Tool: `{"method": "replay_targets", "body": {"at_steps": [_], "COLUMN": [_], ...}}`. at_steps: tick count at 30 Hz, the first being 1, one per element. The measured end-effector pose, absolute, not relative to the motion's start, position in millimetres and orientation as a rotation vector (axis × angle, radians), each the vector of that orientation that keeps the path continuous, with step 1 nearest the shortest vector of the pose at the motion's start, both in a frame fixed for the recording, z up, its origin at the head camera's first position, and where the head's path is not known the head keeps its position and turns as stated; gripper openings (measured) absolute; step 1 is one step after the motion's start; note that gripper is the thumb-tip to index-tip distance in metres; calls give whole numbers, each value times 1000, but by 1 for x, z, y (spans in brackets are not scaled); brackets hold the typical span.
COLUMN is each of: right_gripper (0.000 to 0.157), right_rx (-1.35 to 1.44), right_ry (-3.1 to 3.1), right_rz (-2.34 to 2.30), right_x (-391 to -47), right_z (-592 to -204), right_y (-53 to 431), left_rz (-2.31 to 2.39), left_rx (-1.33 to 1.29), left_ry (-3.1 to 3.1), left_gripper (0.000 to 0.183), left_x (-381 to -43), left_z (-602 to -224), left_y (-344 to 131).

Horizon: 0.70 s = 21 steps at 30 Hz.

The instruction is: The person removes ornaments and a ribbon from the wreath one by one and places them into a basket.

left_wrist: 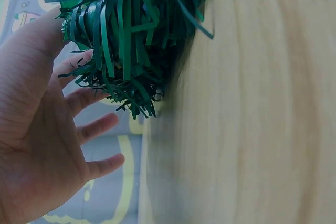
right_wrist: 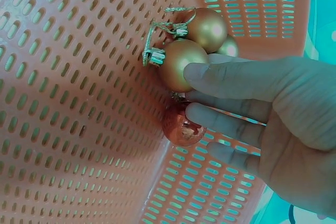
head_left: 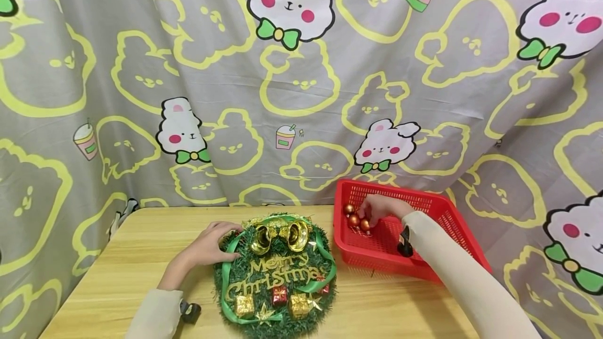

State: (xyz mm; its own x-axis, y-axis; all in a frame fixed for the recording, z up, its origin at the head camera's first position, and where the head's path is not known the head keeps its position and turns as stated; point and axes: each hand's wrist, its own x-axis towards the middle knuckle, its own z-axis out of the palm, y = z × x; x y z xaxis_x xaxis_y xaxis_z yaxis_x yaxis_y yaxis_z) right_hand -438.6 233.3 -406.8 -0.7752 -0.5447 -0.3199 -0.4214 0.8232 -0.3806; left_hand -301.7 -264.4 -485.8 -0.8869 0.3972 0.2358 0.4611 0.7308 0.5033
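A green tinsel Christmas wreath [head_left: 275,276] lies on the table, with gold bells [head_left: 298,235], a green ribbon, small gift boxes and gold "Merry Christmas" lettering. My left hand [head_left: 212,245] rests at its upper left edge. In the left wrist view the fingers [left_wrist: 100,128] are spread and fairly straight beside the tinsel [left_wrist: 126,30]. Inside the red basket [head_left: 346,247], my right hand [head_left: 377,208] pinches a gold bauble [right_wrist: 176,61] between thumb and forefinger; the forefinger's tip is partly hidden. Other baubles [right_wrist: 207,27] touch it, and a shiny copper bauble [right_wrist: 181,127] sits by the middle finger.
The perforated basket stands at the table's right, close to the wreath. Wooden tabletop [head_left: 155,224] shows left of the wreath. A grey patterned curtain [head_left: 301,93] hangs behind and at both sides. Each wrist wears a small black device [head_left: 190,312].
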Motion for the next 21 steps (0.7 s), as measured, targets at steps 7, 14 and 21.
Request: {"method": "replay_targets", "body": {"at_steps": [7, 14, 21], "right_gripper": [26, 28, 26], "right_rx": [-726, -768, -779], "right_ry": [2559, 2565, 2603], "right_rz": [-430, -430, -359], "right_x": [-440, -442, -443], "right_z": [-405, -404, -395], "right_y": [234, 236, 235], "left_rz": [-868, -863, -862], "left_rx": [-695, -697, -694], "left_ry": [-2822, -2824, -2825], "left_gripper": [63, 64, 63], "left_x": [-301, -301, -301], "left_z": [-485, -485, -486], "left_y": [-264, -263, -264]}}
